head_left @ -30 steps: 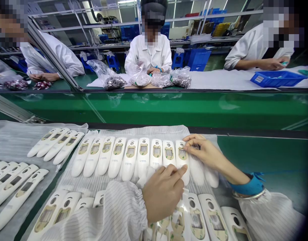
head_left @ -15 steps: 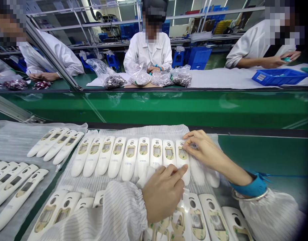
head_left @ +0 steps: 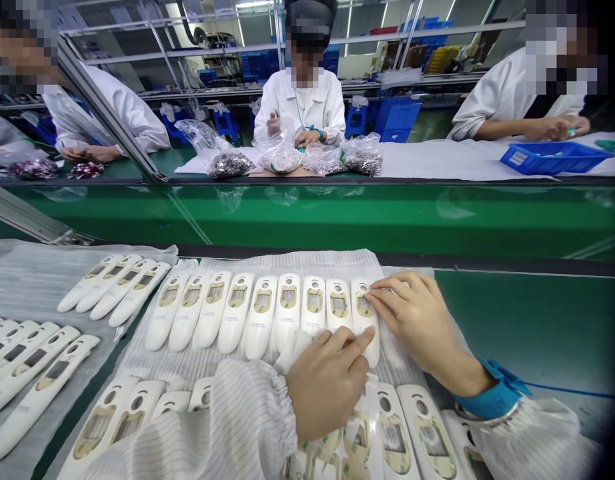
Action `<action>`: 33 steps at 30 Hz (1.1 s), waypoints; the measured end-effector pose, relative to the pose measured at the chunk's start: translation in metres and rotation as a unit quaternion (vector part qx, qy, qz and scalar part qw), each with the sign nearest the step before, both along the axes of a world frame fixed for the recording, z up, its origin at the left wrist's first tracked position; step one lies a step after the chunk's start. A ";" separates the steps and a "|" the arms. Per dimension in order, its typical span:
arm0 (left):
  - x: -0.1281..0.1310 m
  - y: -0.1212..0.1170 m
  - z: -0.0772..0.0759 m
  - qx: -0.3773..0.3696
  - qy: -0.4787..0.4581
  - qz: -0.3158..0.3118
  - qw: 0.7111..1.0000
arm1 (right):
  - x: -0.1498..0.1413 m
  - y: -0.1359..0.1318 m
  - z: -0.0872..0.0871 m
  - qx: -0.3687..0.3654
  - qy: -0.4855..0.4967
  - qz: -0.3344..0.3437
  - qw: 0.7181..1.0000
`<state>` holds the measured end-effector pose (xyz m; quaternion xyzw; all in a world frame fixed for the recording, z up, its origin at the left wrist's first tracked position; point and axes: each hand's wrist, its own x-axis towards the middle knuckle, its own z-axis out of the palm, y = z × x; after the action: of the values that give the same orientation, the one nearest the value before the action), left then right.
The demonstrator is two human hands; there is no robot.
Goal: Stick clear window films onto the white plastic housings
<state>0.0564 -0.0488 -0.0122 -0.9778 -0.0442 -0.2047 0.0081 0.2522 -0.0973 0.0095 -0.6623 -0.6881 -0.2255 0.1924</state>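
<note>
Both hands are down on the row of white casings laid side by side on the ribbed foam sheet (head_left: 332,259), which runs along the near edge of the green workbench (head_left: 527,320). The right hand (head_left: 421,323), with a blue wrist strap (head_left: 492,397) at the cuff, lies flat over the right end of the row, fingers spread and loose, its fingertips (head_left: 375,295) pressing on the window area of the white casing (head_left: 364,319) that is last in the uncovered row. The left hand (head_left: 327,380), in a striped sleeve (head_left: 227,427), is loosely curled, forefinger stretched out and touching the lower part of that same casing; neither hand grips anything. Eight more casings (head_left: 260,317) stand to the left of it on the sheet, close together. A second row of casing backs (head_left: 417,437) lies nearer the bench's front edge, partly under the arms. At the left corner, further casings (head_left: 120,290) rest on another foam sheet. Across the green conveyor (head_left: 337,213), a co-worker in a white coat (head_left: 300,100) handles clear bags of small parts (head_left: 230,160), and a blue bin (head_left: 552,157) sits toward the far right.
</note>
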 end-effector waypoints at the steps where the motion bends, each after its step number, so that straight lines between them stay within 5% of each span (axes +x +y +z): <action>1: 0.000 0.000 0.000 0.000 0.000 0.000 1.000 | 0.002 -0.002 -0.003 0.005 0.011 -0.014 1.000; 7: 0.000 0.000 0.000 -0.004 -0.003 0.001 1.000 | 0.015 -0.011 -0.014 -0.009 0.156 -0.002 0.988; 15: 0.000 0.000 0.001 -0.003 0.008 -0.001 1.000 | 0.008 -0.015 -0.009 -0.023 0.027 0.028 0.999; 27: -0.001 -0.001 0.001 -0.001 0.013 0.001 1.000 | 0.002 -0.002 -0.011 -0.065 0.041 0.056 0.996; 33: -0.002 -0.001 0.001 -0.001 0.011 -0.007 1.000 | -0.004 -0.004 -0.012 -0.009 -0.017 0.043 0.999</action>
<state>0.0545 -0.0494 -0.0113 -0.9802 -0.0373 -0.1942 0.0061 0.2482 -0.1012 -0.0029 -0.6300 -0.7208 -0.2227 0.1842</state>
